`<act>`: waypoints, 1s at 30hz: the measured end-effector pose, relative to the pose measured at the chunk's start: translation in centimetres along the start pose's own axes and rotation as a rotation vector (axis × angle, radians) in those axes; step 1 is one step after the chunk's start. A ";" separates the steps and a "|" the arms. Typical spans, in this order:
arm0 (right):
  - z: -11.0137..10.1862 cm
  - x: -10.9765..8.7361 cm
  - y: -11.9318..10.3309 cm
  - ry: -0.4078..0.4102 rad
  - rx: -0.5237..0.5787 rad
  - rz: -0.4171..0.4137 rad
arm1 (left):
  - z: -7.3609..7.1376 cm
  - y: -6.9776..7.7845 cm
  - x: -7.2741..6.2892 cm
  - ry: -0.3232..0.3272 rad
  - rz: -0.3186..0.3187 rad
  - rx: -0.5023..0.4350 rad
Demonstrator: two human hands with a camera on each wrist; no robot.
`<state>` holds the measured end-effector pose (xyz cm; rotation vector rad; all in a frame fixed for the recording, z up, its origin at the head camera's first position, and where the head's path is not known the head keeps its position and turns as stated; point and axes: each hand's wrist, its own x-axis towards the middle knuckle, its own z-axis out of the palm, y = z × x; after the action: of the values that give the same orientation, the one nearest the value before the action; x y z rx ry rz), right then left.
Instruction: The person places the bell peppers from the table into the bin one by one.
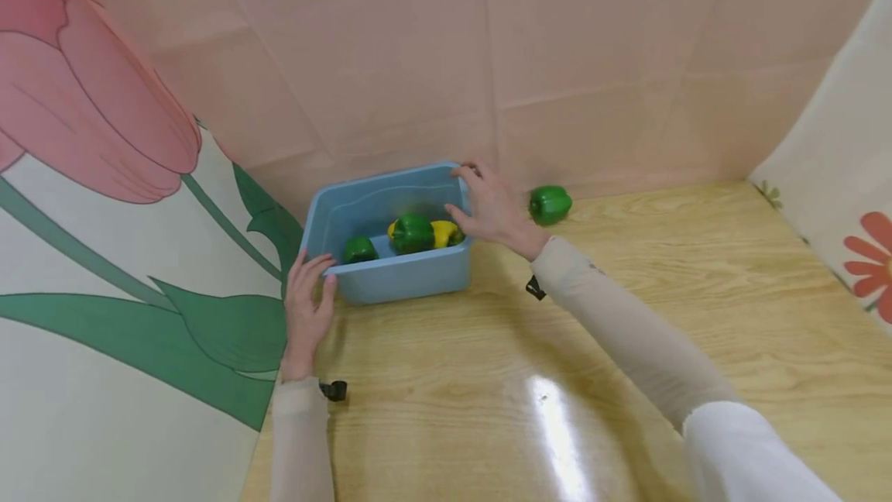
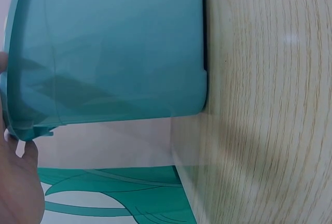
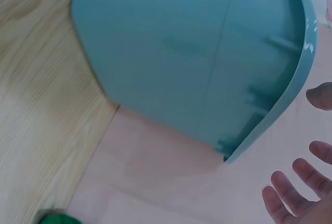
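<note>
A light blue plastic bin (image 1: 404, 276) stands on the wooden table against the back wall. Inside lie a green bell pepper (image 1: 413, 235), a darker green pepper (image 1: 359, 249) and a yellow pepper (image 1: 443, 233); a bit of yellow shows behind the middle one. My left hand (image 1: 309, 312) grips the bin's front left corner, its thumb at the front and fingers over the rim, as the left wrist view shows. Over the right rim, my right hand (image 1: 493, 208) hovers with spread fingers; in the right wrist view those fingers (image 3: 284, 190) are apart from the bin.
Another green bell pepper (image 1: 550, 204) lies on the table (image 1: 432, 378) to the right of the bin, close to the pink wall sheet (image 1: 390, 60). A tulip-printed panel (image 1: 139, 269) borders the left side. A flower-printed white panel (image 1: 836, 177) stands at the right.
</note>
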<state>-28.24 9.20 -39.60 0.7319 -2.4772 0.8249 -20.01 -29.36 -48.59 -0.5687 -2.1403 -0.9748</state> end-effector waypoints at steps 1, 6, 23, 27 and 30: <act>-0.1 -0.1 0.3 0.001 0.001 0.006 | 0.0 0.0 0.0 0.001 0.001 0.000; -0.8 -0.7 2.2 0.014 -0.005 0.043 | 0.1 0.0 -0.2 0.006 0.005 -0.006; -1.5 -2.1 7.7 -0.009 -0.094 0.159 | 0.3 0.4 -0.4 -0.005 0.002 0.003; -1.3 -2.4 9.0 -0.044 -0.072 0.226 | 0.1 0.4 -0.4 0.003 0.002 0.005; -1.0 -2.6 10.1 -0.069 -0.065 0.276 | 0.0 0.3 -0.4 0.003 -0.005 0.007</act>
<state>-32.00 17.61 -44.53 0.4066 -2.6926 0.8208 -19.56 -29.21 -48.73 -0.5584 -2.1430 -0.9698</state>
